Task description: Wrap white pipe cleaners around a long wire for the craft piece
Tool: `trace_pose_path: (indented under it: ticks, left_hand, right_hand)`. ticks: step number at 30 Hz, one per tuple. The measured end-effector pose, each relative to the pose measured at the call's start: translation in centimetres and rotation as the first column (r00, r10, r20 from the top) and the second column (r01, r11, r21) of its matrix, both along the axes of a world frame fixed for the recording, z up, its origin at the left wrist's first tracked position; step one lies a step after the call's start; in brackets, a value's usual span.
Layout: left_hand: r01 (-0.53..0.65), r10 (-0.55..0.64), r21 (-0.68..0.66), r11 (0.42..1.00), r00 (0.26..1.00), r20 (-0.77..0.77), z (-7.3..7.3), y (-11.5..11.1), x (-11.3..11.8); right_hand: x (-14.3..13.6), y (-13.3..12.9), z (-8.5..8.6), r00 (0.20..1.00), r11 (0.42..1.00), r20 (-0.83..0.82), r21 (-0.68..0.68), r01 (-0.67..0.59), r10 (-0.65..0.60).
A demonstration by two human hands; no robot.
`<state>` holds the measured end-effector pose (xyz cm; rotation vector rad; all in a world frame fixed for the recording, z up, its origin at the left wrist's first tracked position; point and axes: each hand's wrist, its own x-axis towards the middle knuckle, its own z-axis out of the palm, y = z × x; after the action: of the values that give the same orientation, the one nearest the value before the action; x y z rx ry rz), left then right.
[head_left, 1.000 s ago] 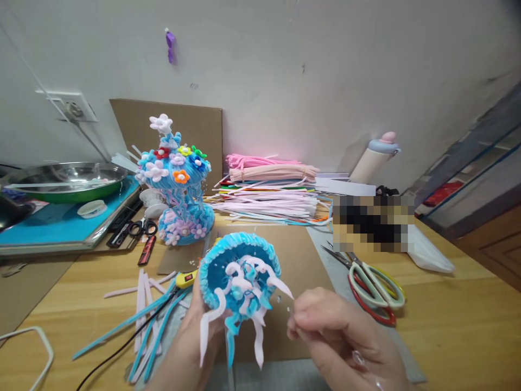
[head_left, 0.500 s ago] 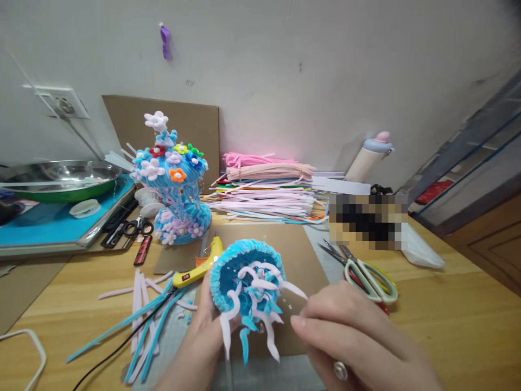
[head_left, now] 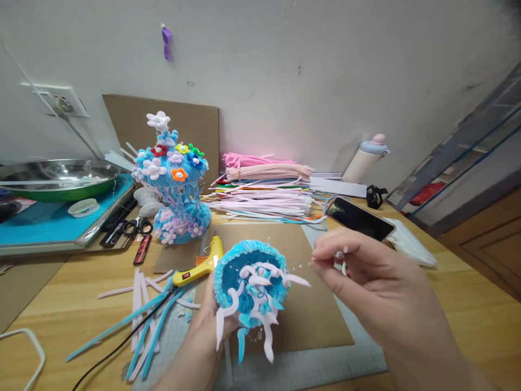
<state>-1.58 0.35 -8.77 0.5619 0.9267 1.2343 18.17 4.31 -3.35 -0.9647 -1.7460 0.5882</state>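
My left hand (head_left: 209,326) is closed around a blue pipe-cleaner jellyfish (head_left: 226,255), its hollow underside tipped toward me. Curled white and blue tentacles hang out of the dome. My right hand (head_left: 366,282) is raised to the right of it, thumb and forefinger pinched together. Small clear beads (head_left: 297,266) run in a line between the jellyfish and those fingertips, on a strand too thin to see well. Another clear bead (head_left: 339,255) shows beside the pinching fingers. Below the jellyfish lies a brown cardboard sheet (head_left: 313,320) on a grey cutting mat.
A yellow glue gun (head_left: 199,271) lies left of the jellyfish, near loose pipe cleaners (head_left: 140,309). Behind stand a flowered blue pipe-cleaner piece (head_left: 171,174) and bundles of pipe cleaners (head_left: 264,190). A phone (head_left: 360,217), a bottle (head_left: 362,160) and a metal pan (head_left: 61,174) are around.
My right hand has risen and moved right, away from the jellyfish, turning so the pinched fingertips show. It now covers most of the scissors. The jellyfish has barely shifted.
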Motion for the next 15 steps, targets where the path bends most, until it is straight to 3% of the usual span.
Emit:
trace_pose_path:
  ticks: [15]
  left_hand:
    - [0.050,-0.050,-0.040,0.998,0.999,-0.012,-1.4,-0.1,-0.1]
  right_hand:
    - [-0.7,3.0,-0.7,0.970,0.966,-0.238,-0.231,-0.113,0.057]
